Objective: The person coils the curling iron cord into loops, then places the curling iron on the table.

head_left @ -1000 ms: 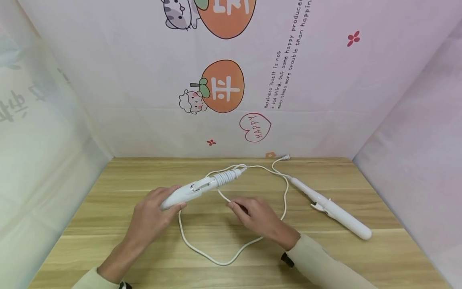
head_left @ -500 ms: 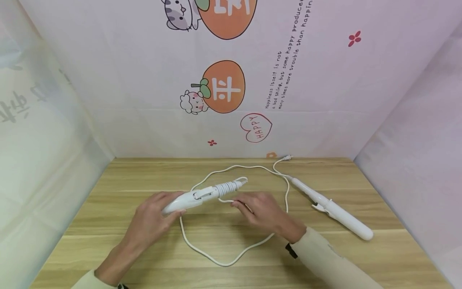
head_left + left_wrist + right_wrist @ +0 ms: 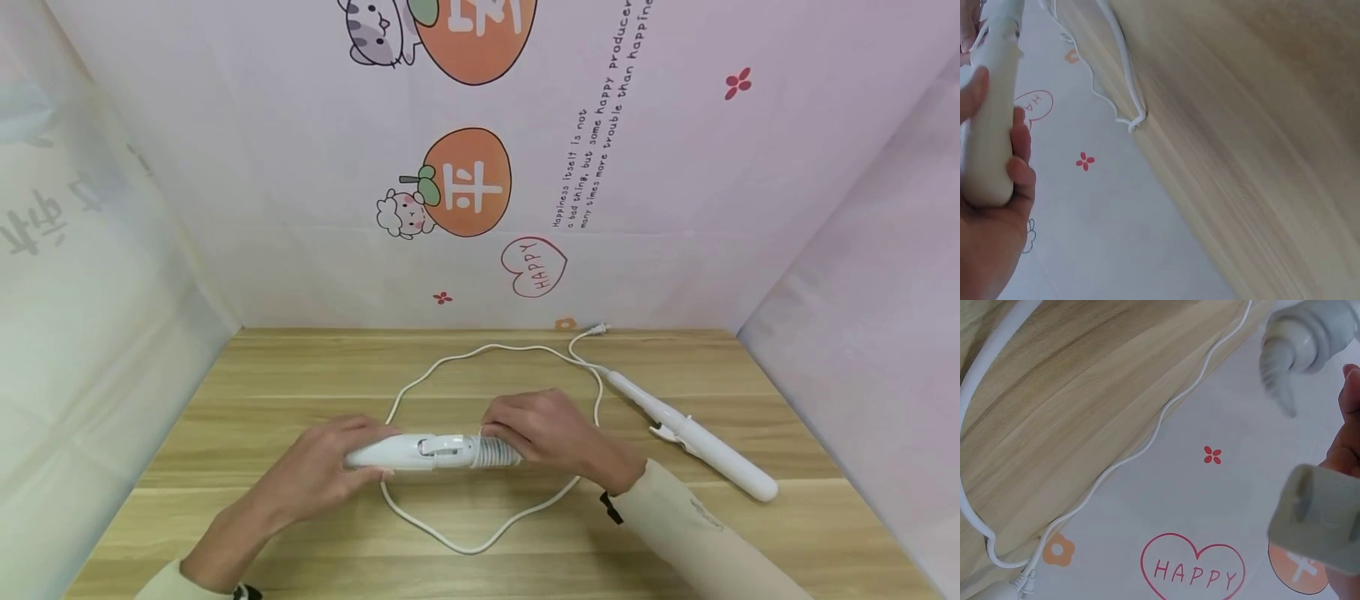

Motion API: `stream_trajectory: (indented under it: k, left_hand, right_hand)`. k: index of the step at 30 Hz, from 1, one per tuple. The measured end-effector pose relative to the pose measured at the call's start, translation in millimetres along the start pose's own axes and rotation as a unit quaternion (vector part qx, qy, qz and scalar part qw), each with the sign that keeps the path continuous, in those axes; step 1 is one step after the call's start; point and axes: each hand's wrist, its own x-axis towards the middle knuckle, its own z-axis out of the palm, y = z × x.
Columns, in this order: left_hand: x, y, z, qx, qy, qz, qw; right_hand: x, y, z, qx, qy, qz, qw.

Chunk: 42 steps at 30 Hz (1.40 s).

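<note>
My left hand (image 3: pixel 322 469) grips the smooth barrel end of a white curling iron (image 3: pixel 397 451), which lies level above the table. In the left wrist view its rounded end sits in my palm. Several turns of white power cord (image 3: pixel 497 451) wrap the handle on the right. At those turns my right hand (image 3: pixel 543 433) holds the cord's loose end with curled fingers. A blocky white plug (image 3: pixel 1316 515) shows blurred by my right fingers in the right wrist view, below the iron's cord end. Most of that grip is hidden from the head view.
A second white curling iron (image 3: pixel 690 433) lies at the table's right. Its plug (image 3: pixel 597 329) is at the back edge. A white cord (image 3: pixel 465 550) makes a wide loop on the wooden table (image 3: pixel 300 367) beneath my hands. Printed cloth walls (image 3: pixel 645 275) surround the table.
The held curling iron has come down and turned from slanted to level. My right hand has moved from below the handle up to the wrapped turns, and the loose length of cord no longer shows.
</note>
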Motion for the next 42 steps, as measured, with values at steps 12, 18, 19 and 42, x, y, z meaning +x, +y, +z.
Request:
stream_trajectory:
  k: [12, 18, 19, 42]
  left_hand:
    - [-2.1, -10.5, 0.4, -0.142, -0.050, 0.038, 0.9879]
    - [-4.4, -12.1, 1.5, -0.224, -0.055, -0.001, 0.9730]
    - [-4.6, -11.5, 1.5, -0.231, -0.053, -0.012, 0.9714]
    - [8.6, 18.6, 11.6, -0.164, 0.085, -0.154, 0.9706]
  right_hand:
    - [-1.2, 5.0, -6.8, 0.219, -0.131, 0.060, 0.9650]
    - [0.4, 3.5, -3.1, 0.307, -0.162, 0.115, 0.9306]
    - [0.0, 1.8, -1.3, 0.303, -0.151, 0.120, 0.9331]
    - [5.3, -32.5, 25.5, 0.480, 0.025, 0.374, 0.7927]
